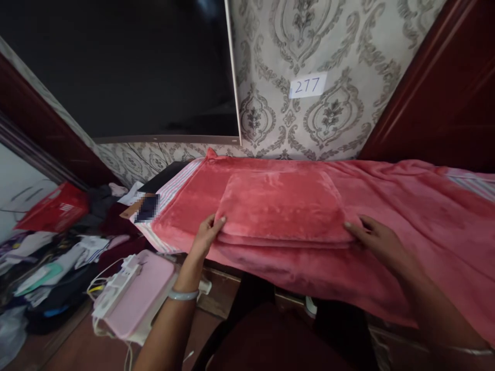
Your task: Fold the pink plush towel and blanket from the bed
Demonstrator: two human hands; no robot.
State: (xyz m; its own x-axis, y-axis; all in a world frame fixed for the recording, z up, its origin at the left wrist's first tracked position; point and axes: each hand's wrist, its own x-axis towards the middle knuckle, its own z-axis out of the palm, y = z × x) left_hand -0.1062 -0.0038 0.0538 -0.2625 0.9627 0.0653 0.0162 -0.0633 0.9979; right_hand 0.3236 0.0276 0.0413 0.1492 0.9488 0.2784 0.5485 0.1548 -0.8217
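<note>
A folded pink-red fleece cloth lies flat on a larger red blanket spread over a table. My left hand grips the folded cloth's near left corner, thumb on top and fingers tucked under the edge. My right hand rests at the near right corner, fingers pressed against the fold's edge. A pale bangle sits on my left wrist.
A dark screen hangs on the patterned wall, with a paper label "277" to its right. A pink flat case and white power strip lie lower left. Clothes and a red box clutter the left. Dark wood panel stands right.
</note>
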